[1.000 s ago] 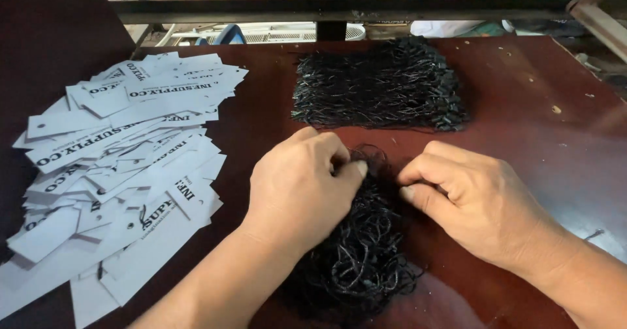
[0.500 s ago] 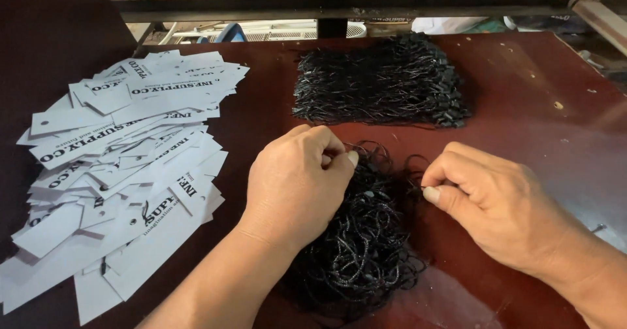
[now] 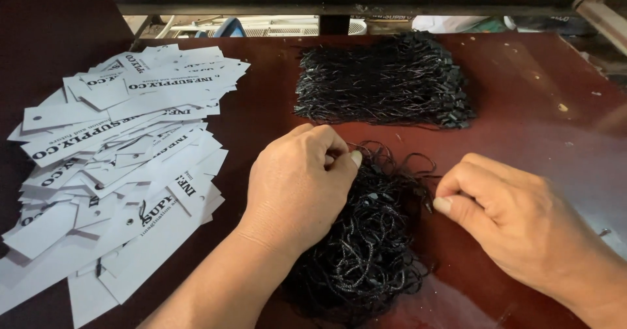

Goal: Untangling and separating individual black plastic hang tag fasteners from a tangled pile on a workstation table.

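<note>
1. The left hand point(image 3: 297, 185) rests on the loose heap of black cords point(image 3: 366, 250), fingers curled in, thumb and forefinger pinched narrow on a strand at the heap's upper edge;
2. The right hand point(image 3: 516, 221) pinches a cord end at the heap's right side, fingers tight together;
3. Behind the heap lies a tidy bundle of black cords point(image 3: 382, 81); to the left, a spread of white paper tags point(image 3: 117, 152); all on a dark red table point(image 3: 535, 87).
</note>
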